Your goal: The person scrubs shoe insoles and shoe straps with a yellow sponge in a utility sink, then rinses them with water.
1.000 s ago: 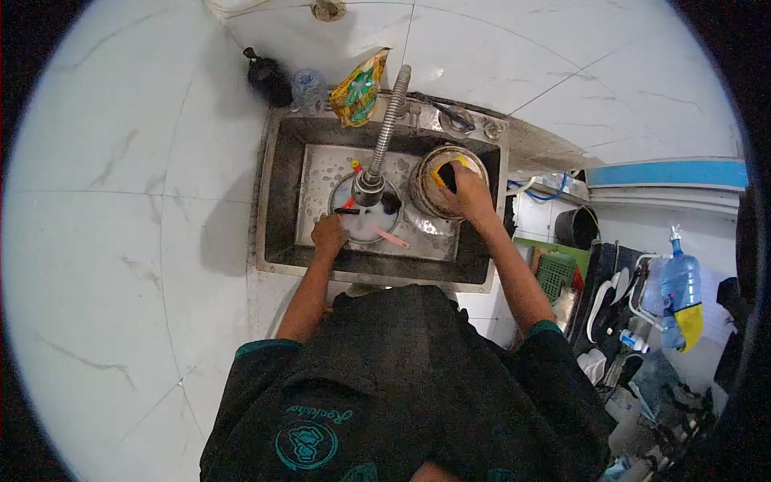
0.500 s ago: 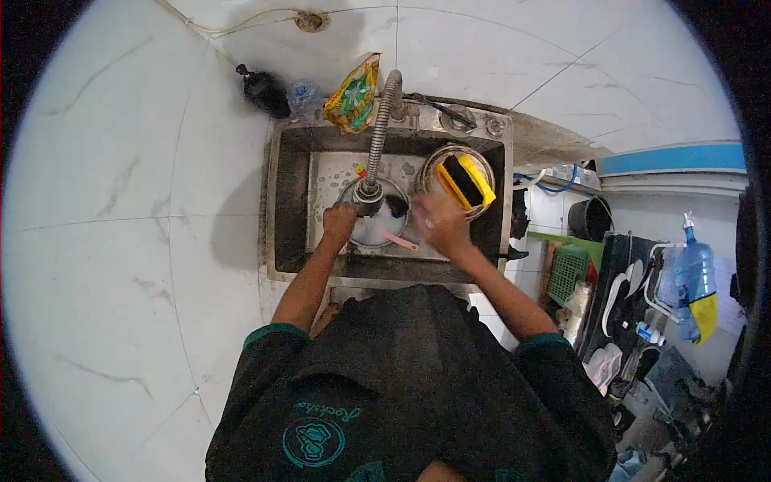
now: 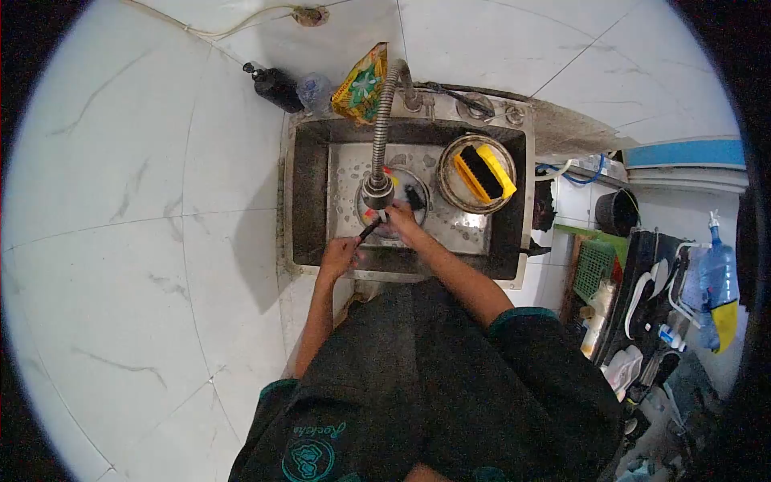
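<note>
My left hand, low at the left of the steel sink, is wrapped round the dark handle of a utensil. The utensil's far end reaches my right hand, which is closed on something small and pale that I cannot make out. Both hands are just below the faucet head. Behind them a round basin holds suds, a dark item and red and yellow pieces, partly covered by the faucet and my right hand.
A round lidded pot with a yellow and black brush stands at the sink's right. Behind the sink are a yellow-green packet, a dark bottle and the flexible faucet hose. A green basket is at the right.
My right hand has moved left to the utensil under the faucet, and my left hand has lowered with the handle in it. The pink handle in the basin no longer shows. The view has shifted.
</note>
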Demonstrator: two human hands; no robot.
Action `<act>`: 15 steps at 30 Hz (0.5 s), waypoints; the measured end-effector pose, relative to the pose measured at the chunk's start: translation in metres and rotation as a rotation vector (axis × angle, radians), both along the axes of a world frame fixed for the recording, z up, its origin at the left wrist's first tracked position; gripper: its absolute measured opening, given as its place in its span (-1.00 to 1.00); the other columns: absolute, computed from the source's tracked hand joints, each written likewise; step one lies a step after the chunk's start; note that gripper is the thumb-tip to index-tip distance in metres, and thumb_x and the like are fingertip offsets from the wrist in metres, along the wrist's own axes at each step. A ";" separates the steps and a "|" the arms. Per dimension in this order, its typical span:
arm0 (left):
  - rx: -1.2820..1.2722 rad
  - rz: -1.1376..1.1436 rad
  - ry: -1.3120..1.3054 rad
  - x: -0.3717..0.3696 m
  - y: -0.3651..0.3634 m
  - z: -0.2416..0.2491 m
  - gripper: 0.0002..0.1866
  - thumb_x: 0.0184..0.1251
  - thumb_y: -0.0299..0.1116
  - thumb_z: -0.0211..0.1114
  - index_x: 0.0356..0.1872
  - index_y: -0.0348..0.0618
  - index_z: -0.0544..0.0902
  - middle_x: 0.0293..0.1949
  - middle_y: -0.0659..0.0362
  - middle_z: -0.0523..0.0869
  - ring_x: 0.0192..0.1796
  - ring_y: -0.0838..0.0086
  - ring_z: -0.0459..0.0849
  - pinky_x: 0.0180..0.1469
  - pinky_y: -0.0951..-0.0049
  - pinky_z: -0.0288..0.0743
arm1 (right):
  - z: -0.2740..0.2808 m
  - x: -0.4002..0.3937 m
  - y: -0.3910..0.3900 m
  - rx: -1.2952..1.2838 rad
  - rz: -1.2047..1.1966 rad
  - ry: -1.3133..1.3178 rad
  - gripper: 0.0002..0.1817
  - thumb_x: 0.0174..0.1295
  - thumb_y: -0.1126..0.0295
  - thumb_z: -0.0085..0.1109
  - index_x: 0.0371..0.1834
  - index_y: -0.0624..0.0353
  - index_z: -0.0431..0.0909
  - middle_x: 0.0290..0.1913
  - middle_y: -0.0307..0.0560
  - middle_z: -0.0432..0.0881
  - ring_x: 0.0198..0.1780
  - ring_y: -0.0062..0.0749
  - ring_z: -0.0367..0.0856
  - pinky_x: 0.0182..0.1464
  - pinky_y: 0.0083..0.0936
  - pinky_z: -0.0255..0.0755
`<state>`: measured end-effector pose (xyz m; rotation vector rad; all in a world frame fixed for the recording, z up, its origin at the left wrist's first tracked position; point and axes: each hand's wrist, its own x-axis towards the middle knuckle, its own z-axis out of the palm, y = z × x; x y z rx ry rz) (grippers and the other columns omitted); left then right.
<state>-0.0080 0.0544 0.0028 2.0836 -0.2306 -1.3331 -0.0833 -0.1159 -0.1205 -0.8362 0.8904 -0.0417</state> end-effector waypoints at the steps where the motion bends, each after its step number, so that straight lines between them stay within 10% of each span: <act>1: -0.068 0.071 0.026 -0.003 -0.001 0.007 -0.66 0.41 -0.15 0.15 -0.13 -0.25 0.65 -0.54 0.19 0.68 -0.55 0.57 0.61 -0.52 0.55 0.45 | -0.009 0.004 0.003 0.099 -0.007 -0.166 -0.52 0.21 0.29 0.23 0.16 0.19 0.34 -0.06 -0.02 0.54 -0.14 -0.38 0.62 -0.29 -0.36 0.66; 9: -0.245 0.188 0.091 -0.011 -0.002 0.028 -0.72 0.36 -0.21 0.22 -0.11 -0.22 0.59 -0.52 0.25 0.68 -0.53 0.64 0.59 -0.50 0.62 0.40 | 0.047 0.008 0.003 0.191 -0.062 -0.320 -0.75 0.36 0.37 0.01 0.03 0.22 0.42 -0.02 -0.10 0.51 -0.04 -0.37 0.60 -0.07 -0.33 0.60; 15: -0.187 0.074 -0.500 -0.027 -0.007 0.024 -0.70 0.05 -0.41 0.48 -0.21 -0.24 0.60 -0.51 0.20 0.67 -0.49 0.58 0.60 -0.45 0.57 0.45 | 0.049 -0.002 0.010 0.446 -0.327 -0.173 -0.83 0.31 0.44 0.06 -0.10 0.23 0.41 -0.11 -0.05 0.48 -0.18 -0.29 0.60 -0.11 -0.33 0.61</act>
